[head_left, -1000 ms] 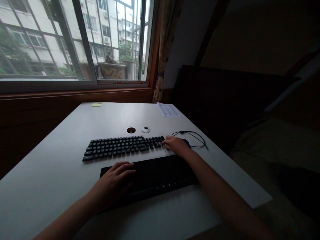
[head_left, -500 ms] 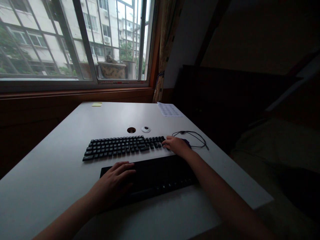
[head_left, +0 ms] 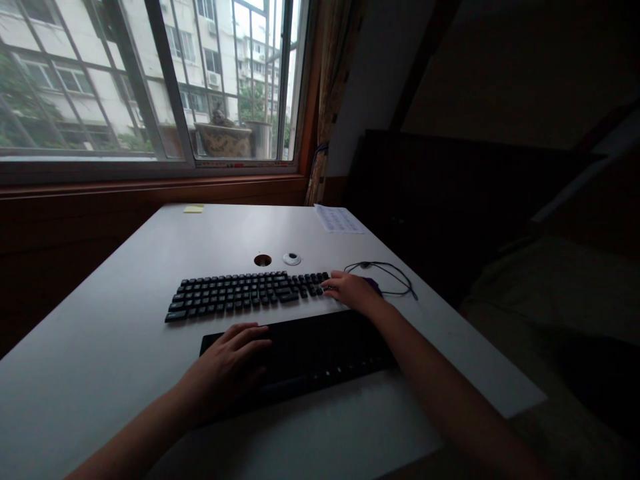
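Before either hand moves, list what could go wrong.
The right hand, at the small black keycaps, could scatter their rows. The dark round hole in the white desk could swallow a stray keycap. The left hand, resting on the long black keyboard base, might push it into the rows.

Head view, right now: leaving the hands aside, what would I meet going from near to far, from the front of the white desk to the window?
Black rectangular panel → rows of black keycaps → white ring-shaped cover → white printed paper sheet → metal-framed sliding window.
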Demonstrator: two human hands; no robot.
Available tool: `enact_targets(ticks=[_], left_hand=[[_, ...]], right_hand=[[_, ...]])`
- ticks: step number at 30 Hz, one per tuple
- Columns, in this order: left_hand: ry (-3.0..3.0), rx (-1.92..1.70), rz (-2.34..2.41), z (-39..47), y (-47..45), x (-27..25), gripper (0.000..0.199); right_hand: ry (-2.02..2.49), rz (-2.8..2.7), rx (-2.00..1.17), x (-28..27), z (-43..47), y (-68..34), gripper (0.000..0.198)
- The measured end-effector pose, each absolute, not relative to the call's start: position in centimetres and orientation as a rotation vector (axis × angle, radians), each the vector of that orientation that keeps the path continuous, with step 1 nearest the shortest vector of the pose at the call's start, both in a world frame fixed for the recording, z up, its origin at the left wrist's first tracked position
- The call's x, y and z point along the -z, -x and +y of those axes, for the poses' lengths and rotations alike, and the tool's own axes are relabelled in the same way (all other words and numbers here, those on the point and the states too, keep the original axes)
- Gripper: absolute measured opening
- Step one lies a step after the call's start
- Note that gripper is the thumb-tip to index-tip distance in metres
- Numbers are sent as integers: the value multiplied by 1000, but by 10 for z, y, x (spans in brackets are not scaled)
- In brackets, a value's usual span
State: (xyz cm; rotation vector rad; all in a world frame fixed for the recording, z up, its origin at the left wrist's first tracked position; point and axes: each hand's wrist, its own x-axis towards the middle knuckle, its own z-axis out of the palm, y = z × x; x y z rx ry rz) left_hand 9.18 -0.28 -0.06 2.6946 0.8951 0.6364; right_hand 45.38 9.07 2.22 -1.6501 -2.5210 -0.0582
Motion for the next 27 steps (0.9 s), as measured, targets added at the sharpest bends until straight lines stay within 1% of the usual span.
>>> enact_targets(ticks=[9,14,27], left_hand=[[-2702,-654,899,-2,-92,2,41],[-2686,-608,922,-3,-92,0,41],[-2680,-627,926,-4,-92,1,41]], right_hand=[[1650,-2544,24,-19,95,-448,21],[1661,-2538,29,-18,96,-448,19],[1669,-2560,59,-19,96,-446,19]])
